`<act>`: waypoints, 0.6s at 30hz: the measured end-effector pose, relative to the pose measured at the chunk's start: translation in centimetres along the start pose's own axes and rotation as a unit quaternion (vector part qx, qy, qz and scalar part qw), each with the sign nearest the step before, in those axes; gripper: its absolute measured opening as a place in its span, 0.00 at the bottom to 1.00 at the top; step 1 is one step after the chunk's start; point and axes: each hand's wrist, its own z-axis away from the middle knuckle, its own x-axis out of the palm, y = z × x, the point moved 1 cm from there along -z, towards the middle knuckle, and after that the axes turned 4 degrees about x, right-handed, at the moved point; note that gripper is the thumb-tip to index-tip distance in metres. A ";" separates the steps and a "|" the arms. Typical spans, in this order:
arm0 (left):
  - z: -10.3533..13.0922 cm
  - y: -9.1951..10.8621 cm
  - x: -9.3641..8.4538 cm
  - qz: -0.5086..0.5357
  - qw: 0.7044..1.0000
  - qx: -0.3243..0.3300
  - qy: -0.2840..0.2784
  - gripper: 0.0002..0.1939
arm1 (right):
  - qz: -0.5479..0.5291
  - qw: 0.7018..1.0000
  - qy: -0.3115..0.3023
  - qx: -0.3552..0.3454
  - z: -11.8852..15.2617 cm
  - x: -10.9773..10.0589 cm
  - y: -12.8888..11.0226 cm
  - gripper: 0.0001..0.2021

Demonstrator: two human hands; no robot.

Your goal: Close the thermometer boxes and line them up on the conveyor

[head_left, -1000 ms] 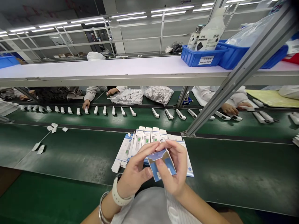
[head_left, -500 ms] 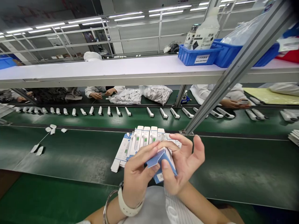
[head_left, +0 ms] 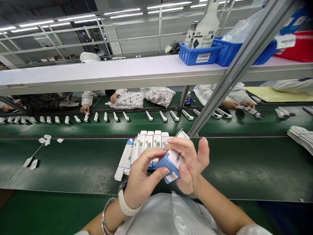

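Observation:
A blue and white box (head_left: 171, 164) is held between my two hands above the near belt, its blue end facing me. My left hand (head_left: 144, 173) grips the box's left side, thumb on the blue end. Around the right side of the box are the fingers and thumb of my right hand (head_left: 190, 163), with its outer fingers raised. A raised white flap shows at the far end of the box. Just behind my hands lies a row of white boxes (head_left: 140, 145) with a thermometer-like picture, beside a flattened carton (head_left: 124, 160) at the left.
White handheld devices (head_left: 174, 116) line the far green belt (head_left: 137, 125). Small white pieces (head_left: 34, 164) lie at the left. A slanted metal post (head_left: 220, 85) rises at the right under a shelf (head_left: 110, 73) with blue bins (head_left: 199, 55). Across the belt are co-workers' hands (head_left: 85, 108).
The box has turned in my hands; its blue end now looks closed and a barcode label shows. A co-worker's hand has reached down to a device on the far belt. The view has shifted right.

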 end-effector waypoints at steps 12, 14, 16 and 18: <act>-0.4 -1.6 0.8 -0.057 0.997 0.043 0.038 0.15 | 0.091 0.995 -0.011 -0.026 0.2 -0.9 0.3 0.33; -0.6 -1.9 0.8 -0.048 0.997 0.038 0.035 0.14 | 0.101 0.995 -0.010 -0.018 0.4 -0.9 0.3 0.33; -0.7 -2.2 0.8 -0.038 0.998 0.034 0.031 0.13 | 0.111 0.994 -0.006 -0.010 0.6 -0.9 0.3 0.33; -0.9 -2.5 0.6 -0.025 0.999 0.027 0.020 0.12 | 0.125 0.992 0.000 -0.003 0.8 -0.9 0.4 0.33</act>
